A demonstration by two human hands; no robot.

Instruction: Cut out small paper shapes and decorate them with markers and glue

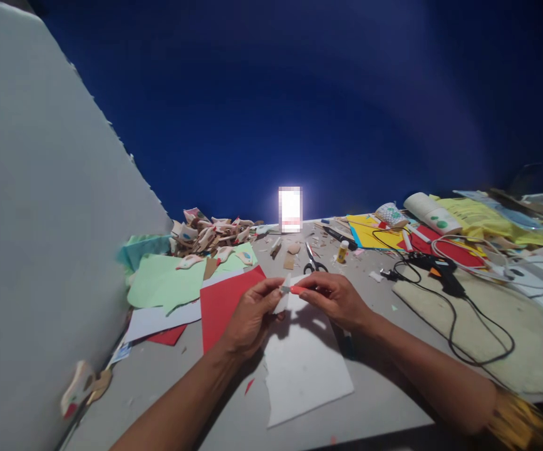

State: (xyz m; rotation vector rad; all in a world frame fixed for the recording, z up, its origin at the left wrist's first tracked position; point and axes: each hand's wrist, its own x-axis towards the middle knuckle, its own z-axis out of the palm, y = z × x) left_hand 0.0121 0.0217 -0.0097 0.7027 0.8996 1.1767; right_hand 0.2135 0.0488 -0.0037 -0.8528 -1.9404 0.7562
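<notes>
Both hands meet above a white sheet of paper (304, 369) lying on the grey table. My left hand (251, 316) pinches a small white paper piece (281, 302) between thumb and fingers. My right hand (336, 300) is closed around a small tool with a red handle (298, 289), its tip touching the white piece. A red sheet (222, 304) lies just left of my left hand.
Green paper (168, 282) and a heap of cardboard cutouts (210, 235) lie at the back left. Scissors (313, 260), a small glue bottle (342, 252), a black glue gun (440, 270) with its cable, a beige mat (501, 332) and coloured sheets (459, 250) fill the right. A grey board (41, 250) leans at left.
</notes>
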